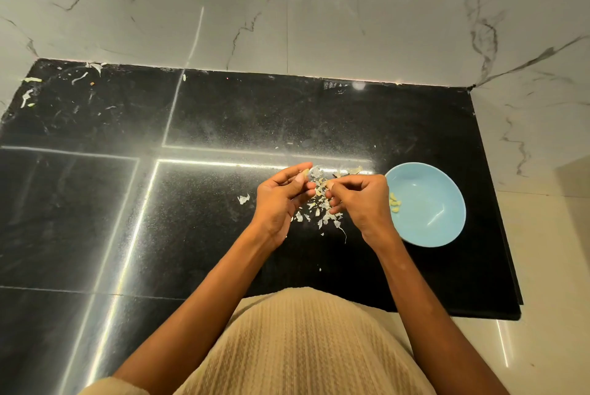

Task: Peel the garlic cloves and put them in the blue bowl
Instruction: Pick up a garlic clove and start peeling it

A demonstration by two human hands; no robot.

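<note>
**Peeling over the scrap pile, bowl kept close at the right**

I had both hands together over the black counter (223, 203), fingertips nearly meeting. My left hand (281, 200) pinched something small and pale at its fingertips, which I took to be a garlic clove (306, 173); it was too small in the view for me to say how much skin it still wore. My right hand (360, 200) had its fingers curled and thumb and forefinger nipped on a pale fleck, probably a strip of skin being pulled away, though I could not be certain it was skin rather than part of the clove.

I judged the hands were held where they were so that the waste would drop in one place: a heap of papery peels (319, 209) lay on the counter right under and between them, with one stray flake (243, 199) off to the left. More scraps lay scattered near the far left corner of the counter.

The blue bowl (447, 190) stood just beside my right hand, on the counter near its right edge, close enough, I reckoned, that a finished clove needed only a short move to reach it. Inside it, against the near-left wall, sat a small cluster of peeled cloves (395, 202), pale yellow; the rest of the bowl held nothing I could make out. A few cloves were done, then; I saw no whole unpeeled garlic waiting on the counter.
</note>
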